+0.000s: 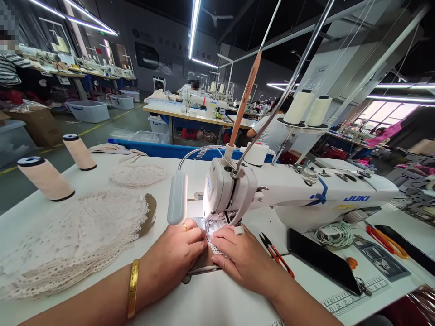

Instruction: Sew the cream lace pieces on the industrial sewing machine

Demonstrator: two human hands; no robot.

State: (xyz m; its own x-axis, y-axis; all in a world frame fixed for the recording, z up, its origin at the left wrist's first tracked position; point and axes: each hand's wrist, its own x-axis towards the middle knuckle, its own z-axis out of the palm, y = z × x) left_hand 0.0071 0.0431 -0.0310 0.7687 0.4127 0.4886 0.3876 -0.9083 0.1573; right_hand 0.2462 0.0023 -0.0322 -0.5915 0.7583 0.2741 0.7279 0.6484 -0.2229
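My left hand (176, 256) and my right hand (243, 256) rest side by side on a small white lace piece (213, 234) laid over brown fabric, right in front of the needle of a white JUKI sewing machine (288, 190). Both hands press the lace flat with fingers curled onto it. A gold bangle circles my left wrist and a ring shows on one left finger. The needle area is partly hidden behind the machine head and a grey lamp (177, 197).
A heap of white lace pieces (74, 235) lies at left, with two cream thread cones (45, 177) behind. Red thread snips (275, 253), a black phone (322, 260), a coiled cable and orange scissors (387, 240) lie at right. Other workers sit at distant machines.
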